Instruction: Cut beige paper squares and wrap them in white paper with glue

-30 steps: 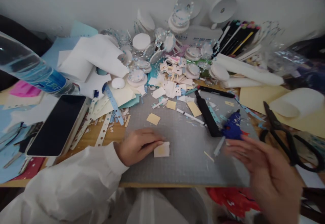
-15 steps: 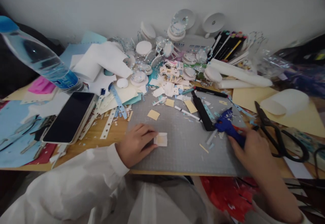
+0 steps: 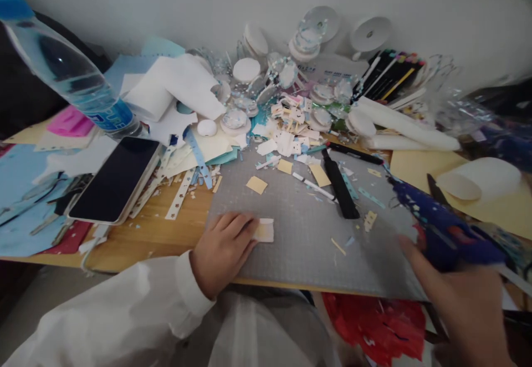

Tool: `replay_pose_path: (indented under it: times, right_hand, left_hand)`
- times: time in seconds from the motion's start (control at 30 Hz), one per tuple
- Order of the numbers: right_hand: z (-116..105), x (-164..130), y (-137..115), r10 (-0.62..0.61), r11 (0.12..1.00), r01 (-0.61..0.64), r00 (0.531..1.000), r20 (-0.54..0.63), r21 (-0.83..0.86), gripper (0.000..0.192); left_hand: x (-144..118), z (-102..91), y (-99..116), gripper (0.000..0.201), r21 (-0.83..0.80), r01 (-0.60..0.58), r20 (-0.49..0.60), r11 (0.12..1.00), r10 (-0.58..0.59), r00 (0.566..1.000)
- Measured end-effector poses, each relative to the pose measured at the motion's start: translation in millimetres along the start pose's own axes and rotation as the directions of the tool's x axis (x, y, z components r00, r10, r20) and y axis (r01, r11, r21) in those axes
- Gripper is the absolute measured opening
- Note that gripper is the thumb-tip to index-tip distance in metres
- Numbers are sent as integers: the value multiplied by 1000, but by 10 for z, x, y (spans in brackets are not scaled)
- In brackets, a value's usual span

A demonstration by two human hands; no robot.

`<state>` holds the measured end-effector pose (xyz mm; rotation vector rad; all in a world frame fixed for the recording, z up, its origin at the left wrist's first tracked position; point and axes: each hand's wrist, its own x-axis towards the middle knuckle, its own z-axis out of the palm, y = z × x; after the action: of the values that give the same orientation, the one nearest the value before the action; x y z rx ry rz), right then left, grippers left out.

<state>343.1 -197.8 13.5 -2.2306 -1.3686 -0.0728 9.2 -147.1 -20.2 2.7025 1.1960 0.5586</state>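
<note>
My left hand (image 3: 226, 248) rests on the grey cutting mat (image 3: 295, 261), its fingers together on the left edge of a small white paper piece (image 3: 265, 230). A pale yellowish patch shows on that piece. My right hand (image 3: 465, 300), blurred, is closed on a blue glue gun (image 3: 444, 225), raised over the mat's right side with its nozzle pointing up and left. The grip is partly hidden. Small yellow paper squares (image 3: 256, 185), a white pen (image 3: 313, 186) and a black pen-like tool (image 3: 341, 187) lie beyond my left hand.
A phone (image 3: 116, 178) and a water bottle (image 3: 78, 78) are at left. Paper scraps (image 3: 286, 128) and round white ornaments (image 3: 247, 70) crowd the back. Markers (image 3: 388, 76) stand behind. A white roll (image 3: 477, 178) lies at right, near partly hidden scissors (image 3: 436, 190).
My right hand has lifted the glue gun off the mat and carried it to the right. My left hand stays at the white paper piece. The view has shifted slightly.
</note>
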Motion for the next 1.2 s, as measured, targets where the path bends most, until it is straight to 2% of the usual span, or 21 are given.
replay_pose_path:
  times: [0.07, 0.2, 0.37, 0.5, 0.73, 1.2]
  right_hand:
    - [-4, -65, -191, 61, 996, -59, 998, -34, 63, 26]
    - [87, -196, -484, -64, 977, 36, 990, 127, 208, 20]
    - [290, -326, -557, -156, 973, 90, 937, 313, 214, 32]
    - [402, -368, -621, -201, 973, 137, 900, 386, 187, 30]
    - [454, -342, -762, -266, 964, 241, 885, 381, 112, 29]
    - [465, -325, -773, -381, 922, 382, 864, 329, 64, 23]
  left_hand:
    - [-22, 39, 17, 27, 38, -2, -42, 999, 3, 999]
    - [-36, 68, 17, 26, 25, 3, -78, 1000, -1, 997]
    - [-19, 64, 6, 24, -5, 17, -86, 1000, -18, 996]
    - [-23, 62, 1, 24, -35, 32, -66, 999, -34, 997]
    - [-28, 55, -11, 24, -34, 46, -63, 998, -48, 997]
    - [-38, 91, -17, 23, -45, 46, -92, 998, -50, 995]
